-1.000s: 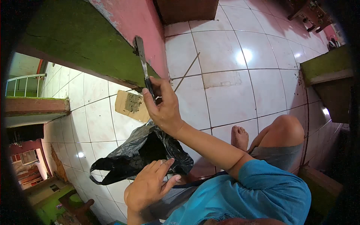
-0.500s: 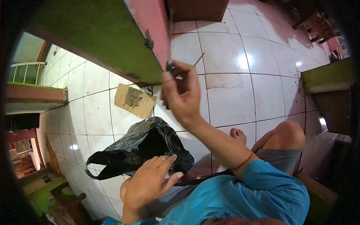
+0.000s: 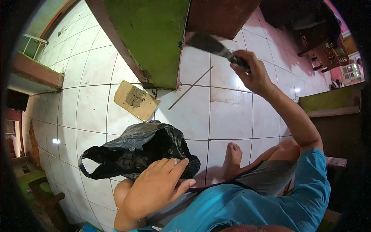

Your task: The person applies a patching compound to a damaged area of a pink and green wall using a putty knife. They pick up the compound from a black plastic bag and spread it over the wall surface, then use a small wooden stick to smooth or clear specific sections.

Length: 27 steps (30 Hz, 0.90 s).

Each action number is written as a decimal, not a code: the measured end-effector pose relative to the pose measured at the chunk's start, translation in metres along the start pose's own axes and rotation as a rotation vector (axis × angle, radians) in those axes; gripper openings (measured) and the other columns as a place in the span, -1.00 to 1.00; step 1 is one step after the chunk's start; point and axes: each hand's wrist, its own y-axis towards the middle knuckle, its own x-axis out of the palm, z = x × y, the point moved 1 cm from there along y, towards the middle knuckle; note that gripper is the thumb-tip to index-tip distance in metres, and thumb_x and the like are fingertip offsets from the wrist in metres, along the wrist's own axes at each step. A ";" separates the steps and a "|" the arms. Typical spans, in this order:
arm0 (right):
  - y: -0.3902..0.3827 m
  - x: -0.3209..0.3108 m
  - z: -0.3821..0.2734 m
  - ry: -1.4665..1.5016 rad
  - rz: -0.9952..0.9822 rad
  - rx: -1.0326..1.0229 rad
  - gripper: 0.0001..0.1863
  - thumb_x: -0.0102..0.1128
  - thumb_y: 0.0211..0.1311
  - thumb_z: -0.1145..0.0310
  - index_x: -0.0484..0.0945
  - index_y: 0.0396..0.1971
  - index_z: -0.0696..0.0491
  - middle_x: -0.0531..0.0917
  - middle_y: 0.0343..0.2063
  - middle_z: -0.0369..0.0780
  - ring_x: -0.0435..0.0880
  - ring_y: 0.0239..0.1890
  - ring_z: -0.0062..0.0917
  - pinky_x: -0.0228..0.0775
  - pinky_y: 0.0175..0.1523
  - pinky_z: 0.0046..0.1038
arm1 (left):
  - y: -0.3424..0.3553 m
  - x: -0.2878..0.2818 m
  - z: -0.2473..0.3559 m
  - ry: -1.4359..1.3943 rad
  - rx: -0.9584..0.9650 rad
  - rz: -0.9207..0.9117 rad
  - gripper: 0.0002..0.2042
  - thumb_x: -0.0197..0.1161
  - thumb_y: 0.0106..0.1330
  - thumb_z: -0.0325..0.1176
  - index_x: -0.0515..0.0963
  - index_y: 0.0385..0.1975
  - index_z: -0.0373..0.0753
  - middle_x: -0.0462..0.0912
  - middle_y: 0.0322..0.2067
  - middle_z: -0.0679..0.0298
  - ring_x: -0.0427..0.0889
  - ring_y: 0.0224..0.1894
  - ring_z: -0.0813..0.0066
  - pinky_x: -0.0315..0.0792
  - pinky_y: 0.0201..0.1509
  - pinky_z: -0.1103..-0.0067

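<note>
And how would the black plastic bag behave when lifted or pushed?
The black plastic bag is probably floppy: its thin sides are crumpled. It seems unlikely to roll, slumped on the tiles. Its dark inside leaves the weight uncertain.

The right hand (image 3: 253, 75) grips a scraper (image 3: 210, 44), the left hand (image 3: 154, 189) near a bag (image 3: 139, 135).

White square tiles with dark joints make up the floor (image 3: 232, 120), bright with glare in several spots and pinkish toward the upper right. A scuffed green wall (image 3: 150, 38) ends near a dark brown panel (image 3: 220, 17). In the upper right, carved wooden furniture (image 3: 330, 54) stands near a pale-framed window (image 3: 354, 67) and a pink wall (image 3: 340, 17). A green ledge (image 3: 328, 98) juts in at right; a white metal railing (image 3: 36, 38) shows upper left.
</note>
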 end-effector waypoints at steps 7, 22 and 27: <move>0.009 0.007 0.007 -0.328 -0.081 -0.195 -0.74 0.29 0.36 0.40 0.50 -0.02 0.07 0.66 -0.28 -0.16 0.71 -0.32 -0.20 0.59 -0.26 -0.22 | -0.004 0.006 -0.001 0.026 -0.003 -0.013 -0.52 0.27 0.41 -0.06 0.56 0.08 -0.39 0.64 -0.16 0.03 0.62 -0.13 0.07 0.53 0.01 0.35; 0.054 -0.010 -0.007 -0.444 -0.006 -0.286 -0.70 0.39 0.29 0.42 0.58 -0.01 0.04 0.72 -0.25 -0.22 0.79 -0.28 -0.37 0.67 -0.23 -0.37 | -0.002 0.005 0.000 0.031 -0.055 -0.055 -0.49 0.27 0.42 -0.05 0.55 0.11 -0.41 0.62 -0.22 0.02 0.61 -0.15 0.06 0.52 -0.02 0.34; 0.054 -0.027 0.007 -0.360 0.012 -0.378 -0.66 0.44 0.23 0.46 0.59 -0.01 0.06 0.76 -0.19 -0.21 0.81 -0.22 -0.37 0.71 -0.17 -0.39 | -0.001 0.005 -0.001 0.039 -0.048 -0.045 -0.48 0.28 0.42 -0.05 0.55 0.11 -0.42 0.62 -0.23 0.02 0.61 -0.16 0.06 0.52 -0.03 0.35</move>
